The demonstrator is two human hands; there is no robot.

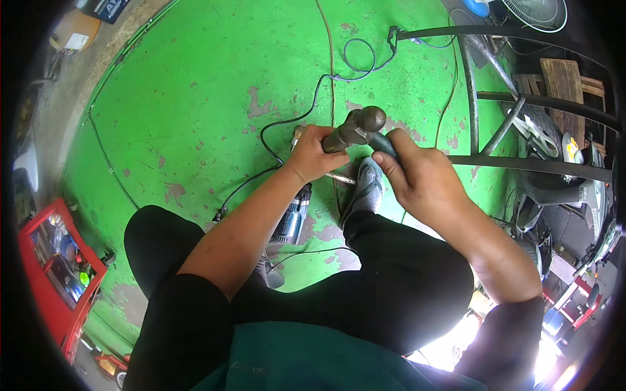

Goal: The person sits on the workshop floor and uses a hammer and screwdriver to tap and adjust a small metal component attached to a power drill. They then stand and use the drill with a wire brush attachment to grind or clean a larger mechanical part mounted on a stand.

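A ball-peen hammer [355, 127] with a dark, worn metal head is held between my two hands above the floor. My right hand [420, 173] is closed round its dark green handle, thumb along the grip, close to the head. My left hand [316, 156] wraps the other end of the head, opposite the rounded ball. Below the left forearm, partly covered by it, a blue and black power tool [293, 218] lies beside my foot. A shiny metal rod [340, 177] shows under the left hand; I cannot tell whether the hand touches it.
Dark cables [319, 91] loop across the worn green floor [208, 85]. A black metal tube frame [479, 98] stands at right, with wooden boards [562, 98] and vehicle parts behind. An open red cabinet [62, 274] is at left, a fan [538, 10] at far right.
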